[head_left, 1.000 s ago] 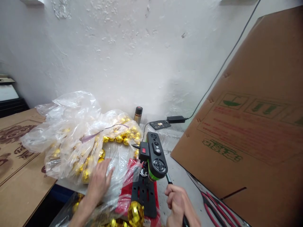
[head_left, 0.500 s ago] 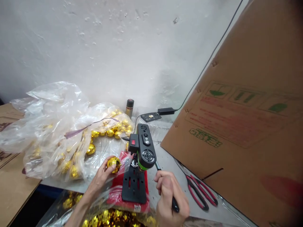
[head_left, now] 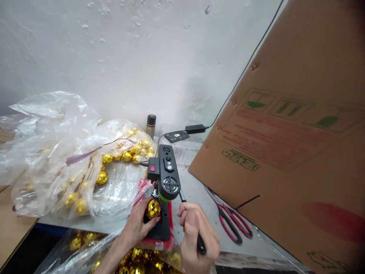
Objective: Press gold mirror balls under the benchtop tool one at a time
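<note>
My left hand (head_left: 140,220) grips a gold mirrored ball (head_left: 154,209) between thumb and fingers, on or just over the black base plate (head_left: 163,230) of a small bench drill press. Above the ball is the press's black head (head_left: 169,173) with a green ring at its lower end; whether they touch I cannot tell. My right hand (head_left: 196,234) is wrapped round the black-ended lever (head_left: 201,245) at the press's right side. Red plastic (head_left: 170,219) lies under the base.
A clear bag (head_left: 57,152) of gold balls lies left, with more gold balls (head_left: 139,262) in plastic at the front. Red-handled scissors (head_left: 235,222) lie right, beside a large cardboard box (head_left: 279,152). A bottle (head_left: 151,125) and a power adapter (head_left: 195,128) are near the wall.
My left hand has carried the gold ball rightward, from beside the press to beneath its head. My right hand keeps its grip on the lever. The whole view has shifted slightly.
</note>
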